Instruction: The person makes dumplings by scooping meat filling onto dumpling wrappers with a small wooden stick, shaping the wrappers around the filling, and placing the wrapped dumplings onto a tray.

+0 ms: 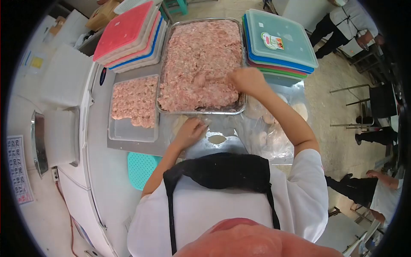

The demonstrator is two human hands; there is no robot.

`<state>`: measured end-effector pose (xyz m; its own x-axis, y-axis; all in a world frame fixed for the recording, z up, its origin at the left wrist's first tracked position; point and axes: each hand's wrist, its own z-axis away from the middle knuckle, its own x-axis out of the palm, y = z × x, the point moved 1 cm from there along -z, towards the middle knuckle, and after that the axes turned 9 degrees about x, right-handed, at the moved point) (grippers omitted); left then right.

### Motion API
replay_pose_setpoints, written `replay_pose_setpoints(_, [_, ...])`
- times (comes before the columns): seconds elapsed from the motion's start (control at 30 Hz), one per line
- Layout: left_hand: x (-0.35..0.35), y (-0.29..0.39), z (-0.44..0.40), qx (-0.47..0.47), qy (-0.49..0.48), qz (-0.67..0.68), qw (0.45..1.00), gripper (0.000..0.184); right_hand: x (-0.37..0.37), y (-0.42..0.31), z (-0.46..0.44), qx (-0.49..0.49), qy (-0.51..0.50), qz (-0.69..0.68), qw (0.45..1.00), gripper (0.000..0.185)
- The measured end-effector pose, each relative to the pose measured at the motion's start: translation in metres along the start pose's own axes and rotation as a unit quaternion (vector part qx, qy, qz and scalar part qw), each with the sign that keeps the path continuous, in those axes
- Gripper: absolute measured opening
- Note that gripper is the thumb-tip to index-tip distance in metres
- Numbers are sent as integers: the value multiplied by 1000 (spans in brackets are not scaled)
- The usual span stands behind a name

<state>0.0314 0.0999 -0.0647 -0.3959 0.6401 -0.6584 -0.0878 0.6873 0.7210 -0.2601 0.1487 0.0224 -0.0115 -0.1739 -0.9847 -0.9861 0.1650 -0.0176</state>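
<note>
A large metal tray (160,88) heaped with ground meat (201,55) lies in front of me. My right hand (248,80) is closed at the tray's right side, over the meat; what it grips, if anything, is hidden. Below the tray's near edge, my left hand (191,132) curls its fingers around a pale, thin dough wrapper (179,123), partly covered by the hand. Another pale oval piece (217,139) lies on the metal table just right of it. To the left, a clear plastic container (132,135) holds rows of small meat-filled pieces (135,100).
Stacked lidded containers stand at back left (124,32) and back right (280,38). Plastic bags with pale rounds (272,137) lie by my right arm. A turquoise perforated basket (142,169) sits below the table's left edge. Other people (349,21) are at the right.
</note>
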Motion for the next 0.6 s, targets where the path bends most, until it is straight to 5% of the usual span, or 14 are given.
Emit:
replay_pose_setpoints(0.1, [-16,-20,11,-204,34,306,929,22,14,32,-43,51,105,-1,993,15])
replay_pose_setpoints(0.17, [-15,-38,25,-214,138,440,861,30,40,55,-72,75,167,10,983,17])
replay_pose_setpoints(0.27, [-44,-21,33,-220,166,523,806,37,68,51,-94,150,86,-23,985,19])
replay_pose_setpoints(0.6, [-116,-4,19,-126,165,587,783,33,48,0,-41,70,15,-69,995,27])
